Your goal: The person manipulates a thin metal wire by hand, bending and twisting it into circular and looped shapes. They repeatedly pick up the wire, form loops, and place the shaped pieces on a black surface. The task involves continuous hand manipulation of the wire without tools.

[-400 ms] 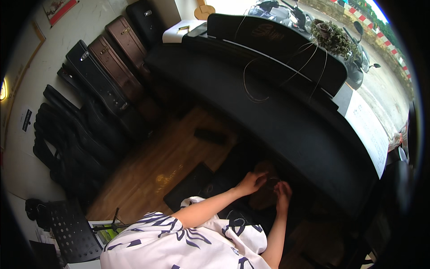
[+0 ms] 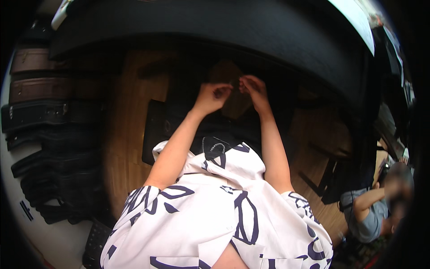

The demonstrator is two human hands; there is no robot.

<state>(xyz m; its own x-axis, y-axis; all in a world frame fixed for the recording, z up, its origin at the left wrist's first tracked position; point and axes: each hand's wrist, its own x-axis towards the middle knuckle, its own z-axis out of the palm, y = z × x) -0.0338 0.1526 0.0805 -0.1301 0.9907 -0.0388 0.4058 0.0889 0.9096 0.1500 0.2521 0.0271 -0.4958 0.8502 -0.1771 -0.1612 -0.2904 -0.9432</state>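
Out in front of my lap, in the shade below a black table's edge, both hands are raised close together. My left hand has its fingertips pinched together, with a tiny pale speck at the tips that I cannot make out. A short gap to the right, my right hand is closed too, fingers curled and pressed together; whatever lies between them is too small to tell. Beyond and below the hands shows a dim brown surface, its kind hidden by shadow.
The long black table spans the far side, with white paper at its right end. Black and brown instrument cases line the left. A flat black thing lies on the wooden floor. Another person is at lower right.
My view has swung down and to the right. The table top's strings and the window have left it; the other person has come in. Both hands stay close together, left fingers now more closed.
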